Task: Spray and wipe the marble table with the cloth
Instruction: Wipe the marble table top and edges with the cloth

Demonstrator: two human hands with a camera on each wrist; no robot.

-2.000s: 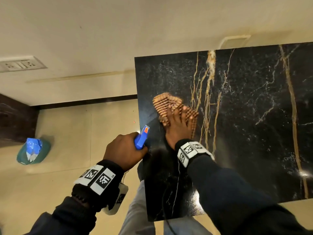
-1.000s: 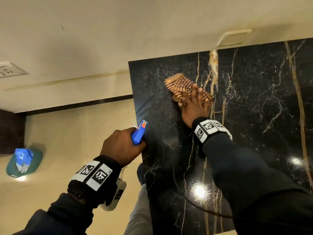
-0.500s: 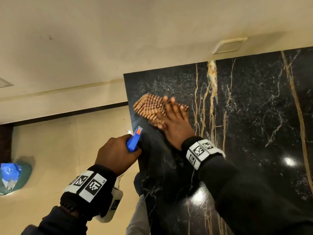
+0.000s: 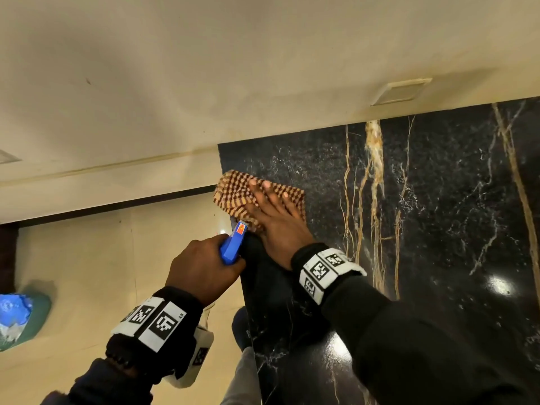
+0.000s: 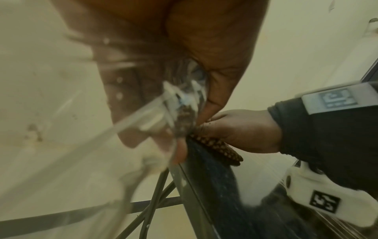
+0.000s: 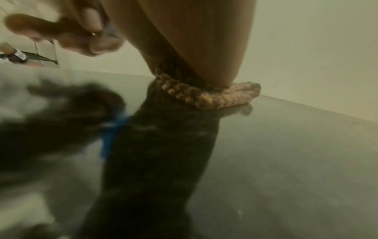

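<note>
At table corner, head view: right hand (image 4: pixel 274 220) flat, fingers straight, pressing cloth (image 4: pixel 233 192) onto table (image 4: pixel 438 229); left hand (image 4: pixel 201 267) curled round sprayer (image 4: pixel 233 244).
Left wrist: sprayer blurred; cloth edge over rim.
Right wrist: cloth bunched, soft, light; best handled pinned under palm.
Count: one cloth, one sprayer.

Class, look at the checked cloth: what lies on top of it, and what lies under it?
The right hand lies flat on the cloth. Under it is the marble table, near its left edge; the stone beneath is covered.
</note>
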